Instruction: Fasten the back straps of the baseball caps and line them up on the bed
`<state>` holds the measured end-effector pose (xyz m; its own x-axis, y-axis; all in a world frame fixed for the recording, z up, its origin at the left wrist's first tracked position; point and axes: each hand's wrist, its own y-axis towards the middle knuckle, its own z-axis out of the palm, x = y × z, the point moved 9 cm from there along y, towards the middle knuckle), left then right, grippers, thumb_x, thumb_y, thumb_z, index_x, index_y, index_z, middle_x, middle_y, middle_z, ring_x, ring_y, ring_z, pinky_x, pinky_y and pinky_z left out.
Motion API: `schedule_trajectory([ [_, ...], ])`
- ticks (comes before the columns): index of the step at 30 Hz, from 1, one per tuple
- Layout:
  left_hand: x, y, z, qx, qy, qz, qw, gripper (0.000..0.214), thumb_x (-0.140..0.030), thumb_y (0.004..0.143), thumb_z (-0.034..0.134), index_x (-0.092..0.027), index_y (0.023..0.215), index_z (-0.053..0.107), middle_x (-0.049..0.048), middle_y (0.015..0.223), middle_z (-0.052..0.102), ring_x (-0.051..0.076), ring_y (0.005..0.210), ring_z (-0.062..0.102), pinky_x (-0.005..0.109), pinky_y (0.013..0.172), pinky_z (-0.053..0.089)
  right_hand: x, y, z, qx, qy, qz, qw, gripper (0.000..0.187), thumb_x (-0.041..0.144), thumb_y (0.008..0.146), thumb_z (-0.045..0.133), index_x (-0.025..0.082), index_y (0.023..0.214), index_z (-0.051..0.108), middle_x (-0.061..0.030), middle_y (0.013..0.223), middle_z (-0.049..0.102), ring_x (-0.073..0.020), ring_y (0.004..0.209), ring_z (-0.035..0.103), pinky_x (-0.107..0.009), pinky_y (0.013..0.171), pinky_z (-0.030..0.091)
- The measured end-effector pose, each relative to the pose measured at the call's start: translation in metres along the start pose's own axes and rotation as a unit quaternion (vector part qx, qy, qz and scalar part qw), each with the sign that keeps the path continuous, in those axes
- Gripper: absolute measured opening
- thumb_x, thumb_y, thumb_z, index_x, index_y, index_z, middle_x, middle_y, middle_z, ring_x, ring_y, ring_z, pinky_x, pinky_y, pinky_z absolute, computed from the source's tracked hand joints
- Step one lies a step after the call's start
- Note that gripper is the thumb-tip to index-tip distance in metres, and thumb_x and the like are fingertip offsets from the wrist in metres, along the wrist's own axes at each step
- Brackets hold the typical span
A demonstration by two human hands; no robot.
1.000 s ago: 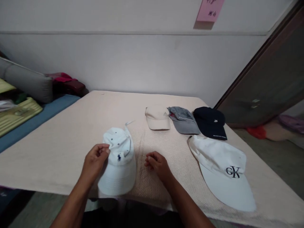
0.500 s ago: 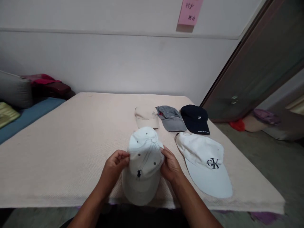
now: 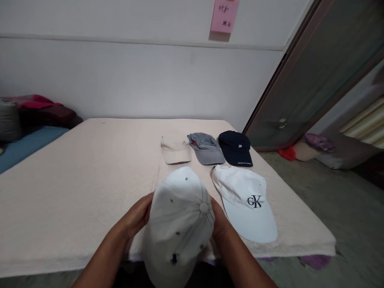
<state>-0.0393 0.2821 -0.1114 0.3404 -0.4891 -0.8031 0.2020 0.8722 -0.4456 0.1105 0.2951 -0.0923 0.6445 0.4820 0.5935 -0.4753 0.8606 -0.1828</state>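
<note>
A white baseball cap (image 3: 177, 224) with a small dark logo is held up between both hands near the table's front edge, its brim toward me and its crown bulging upward. My left hand (image 3: 138, 215) grips its left side, fingers partly hidden behind the crown. On the right side my right hand (image 3: 219, 220) holds it, fingertips also covered by the cap. Just right of that hand lies a larger white cap (image 3: 244, 204) with black "CK" letters. Behind are a beige cap (image 3: 175, 149), a grey cap (image 3: 207, 149) and a navy cap (image 3: 235, 148), side by side.
A cream cloth covers the table (image 3: 75, 192), which reaches the white wall (image 3: 120, 80). A pink note (image 3: 224, 17) hangs there. A dark-framed glass door (image 3: 288, 88) stands at right. Cushions and dark red items (image 3: 45, 112) lie at far left.
Both hands have raised the white cap and brought it closer to me, so it looks larger and its crown button faces up. My view has shifted slightly to the right.
</note>
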Motion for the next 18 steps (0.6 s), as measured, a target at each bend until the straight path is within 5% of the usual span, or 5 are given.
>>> schedule_trajectory([
  [8,0.001,-0.002,0.026,0.098,-0.21,-0.019,0.973,0.026,-0.022,0.081,0.05,-0.011,0.096,0.068,0.0102,0.081,0.073,0.025,0.082,0.067,0.038,0.083,0.048,0.008,-0.004,-0.016,-0.057,-0.038,-0.052,0.996,0.025,0.031,0.061,0.071,0.017,0.082,0.066,-0.003,0.071,0.068,-0.0219,0.073,0.062,-0.033,0.066,0.047],
  [12,-0.012,-0.001,0.009,0.07,-0.246,0.022,0.966,0.022,-0.011,0.076,0.051,-0.011,0.087,0.07,0.0079,0.073,0.073,0.023,0.071,0.069,0.037,0.081,0.05,0.005,-0.007,-0.02,-0.038,-0.032,-0.028,0.998,0.022,0.019,0.057,0.068,0.017,0.079,0.066,-0.0024,0.069,0.067,-0.0198,0.068,0.061,-0.03,0.063,0.045],
  [18,-0.005,-0.01,-0.014,-0.004,-0.233,-0.035,0.972,0.02,-0.024,0.077,0.057,-0.009,0.077,0.07,0.0111,0.066,0.072,0.024,0.06,0.068,0.037,0.064,0.056,-0.007,-0.014,-0.017,0.057,-0.024,0.038,0.997,0.031,0.007,0.051,0.065,0.014,0.08,0.066,-0.0026,0.073,0.067,-0.0163,0.067,0.061,-0.027,0.066,0.044],
])
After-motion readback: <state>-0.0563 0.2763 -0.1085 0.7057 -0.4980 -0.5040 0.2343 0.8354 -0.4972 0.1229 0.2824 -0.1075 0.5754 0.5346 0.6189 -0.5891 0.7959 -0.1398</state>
